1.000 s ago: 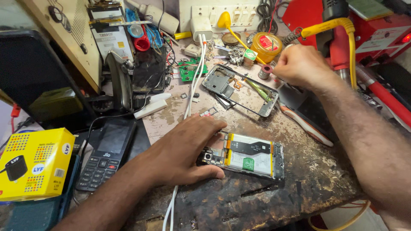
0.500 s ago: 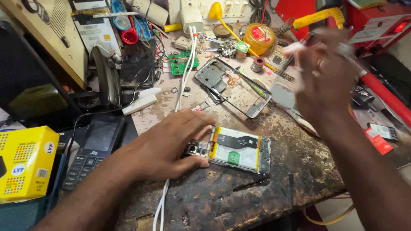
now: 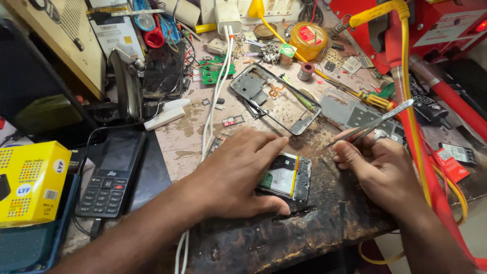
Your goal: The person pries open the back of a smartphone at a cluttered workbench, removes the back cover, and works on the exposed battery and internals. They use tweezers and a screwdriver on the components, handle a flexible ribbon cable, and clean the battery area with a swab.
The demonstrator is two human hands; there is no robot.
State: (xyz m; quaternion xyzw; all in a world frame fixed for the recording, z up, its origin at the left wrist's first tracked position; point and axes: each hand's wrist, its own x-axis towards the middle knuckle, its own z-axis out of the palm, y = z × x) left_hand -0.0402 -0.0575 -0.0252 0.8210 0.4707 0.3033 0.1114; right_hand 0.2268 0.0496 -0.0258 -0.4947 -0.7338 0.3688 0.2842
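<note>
Left hand: our left hand (image 3: pixel 238 175) lies flat, palm down and fingers spread, on the opened phone (image 3: pixel 284 177), pinning it to the counter (image 3: pixel 324 223); it presses rather than grips.
Right hand: our right hand (image 3: pixel 378 170) is closed around a pair of metal tweezers (image 3: pixel 373 123), pinched between thumb and fingers, just to the right of the phone.
Tweezers: we see them slant up and to the right from the hand, with the pointed tips low at the left, near the phone's right edge; whether they touch it we cannot tell.
Opened phone: it lies at the middle of the counter near the front edge, back cover off, showing a pale battery and dark frame; our left hand hides its left part.
Counter: a worn, stained, cluttered surface, dark and scorched along the front.
Phone frame: an empty dark phone frame (image 3: pixel 276 99) lies tilted behind our hands, apart from them.
White cables: two white cables (image 3: pixel 215 101) run from the back of the counter toward us, passing under our left forearm.
Keypad phone: a black keypad phone (image 3: pixel 109 175) lies flat at the left.
Yellow box: a yellow carton (image 3: pixel 30 185) sits at the far left, beside the keypad phone.
Green circuit board: a small green circuit board (image 3: pixel 213 71) rests at the back, left of the cables.
Yellow hose: a yellow hose (image 3: pixel 411 101) hangs down on the right, past our right wrist.
</note>
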